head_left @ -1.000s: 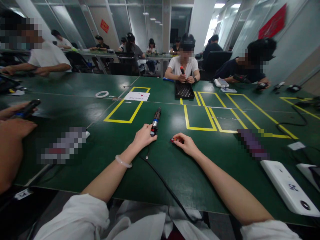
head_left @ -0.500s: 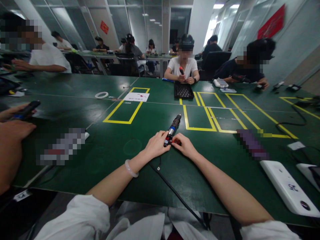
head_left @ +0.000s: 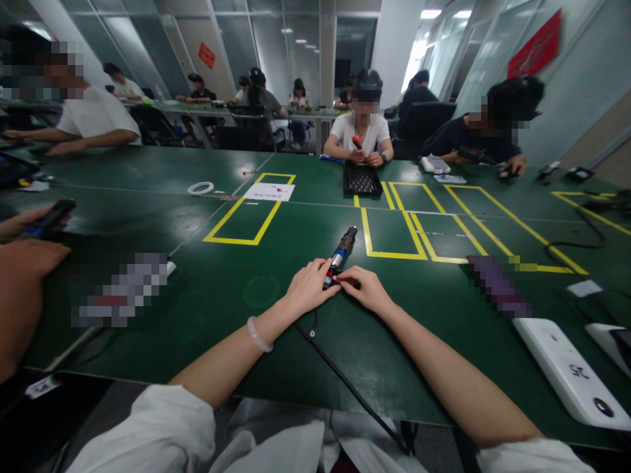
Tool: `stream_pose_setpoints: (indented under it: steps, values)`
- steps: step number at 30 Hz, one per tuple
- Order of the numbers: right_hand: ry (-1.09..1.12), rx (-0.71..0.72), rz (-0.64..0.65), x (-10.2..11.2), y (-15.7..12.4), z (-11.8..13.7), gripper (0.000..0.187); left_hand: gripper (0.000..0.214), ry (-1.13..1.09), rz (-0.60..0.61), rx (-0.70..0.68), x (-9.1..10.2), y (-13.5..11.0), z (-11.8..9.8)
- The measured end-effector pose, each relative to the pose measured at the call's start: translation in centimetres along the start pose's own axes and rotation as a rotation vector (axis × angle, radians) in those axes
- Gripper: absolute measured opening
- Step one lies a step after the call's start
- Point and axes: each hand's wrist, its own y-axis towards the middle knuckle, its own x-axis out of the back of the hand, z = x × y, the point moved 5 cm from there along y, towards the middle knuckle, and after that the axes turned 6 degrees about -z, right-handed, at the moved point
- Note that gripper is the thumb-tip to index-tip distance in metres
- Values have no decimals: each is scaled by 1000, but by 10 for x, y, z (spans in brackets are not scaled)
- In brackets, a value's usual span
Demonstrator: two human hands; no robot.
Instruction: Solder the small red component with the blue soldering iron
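On the green table in front of me lies an electric screwdriver [head_left: 344, 247], slim, with a dark nose, a blue band and a bare silver section; its tip points away from me. My left hand [head_left: 309, 286] is closed on its near end, fingers over the side. From the right, my right hand [head_left: 363, 287] pinches close to that same end, where a small reddish part shows; my fingers hide most of it. A black cord [head_left: 340, 371] runs from under my left hand to the table edge, and a small ring terminal [head_left: 312, 334] lies beside it.
Right of me lie a white power bank [head_left: 566, 374] and a blurred-out phone [head_left: 497, 286]. A neighbour's hand [head_left: 37, 259] is at the left. Yellow tape outlines [head_left: 231, 240] and a white paper [head_left: 270, 191] mark the table. Opposite, a person works over a black tray [head_left: 362, 190].
My right fingers have shifted slightly at the screwdriver's near end; less of the reddish part shows. The screwdriver and my left hand are almost unmoved. The person at far left has lowered their hands.
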Motion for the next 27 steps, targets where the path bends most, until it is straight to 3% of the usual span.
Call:
stream_pose_setpoints:
  steps: [10, 14, 18, 27]
  values:
    - [125, -93, 87, -3, -1, 10, 31, 59, 103, -6, 18, 3, 2, 11]
    - [84, -97, 93, -3, -2, 5, 25, 59, 104, -6, 69, 6, 6, 29]
    - [59, -73, 81, -2, -3, 1, 20, 58, 144, 4, 189, 9, 10, 67]
    - [47, -54, 103, -2, -1, 4, 15, 60, 196, 13, 488, 21, -1, 180]
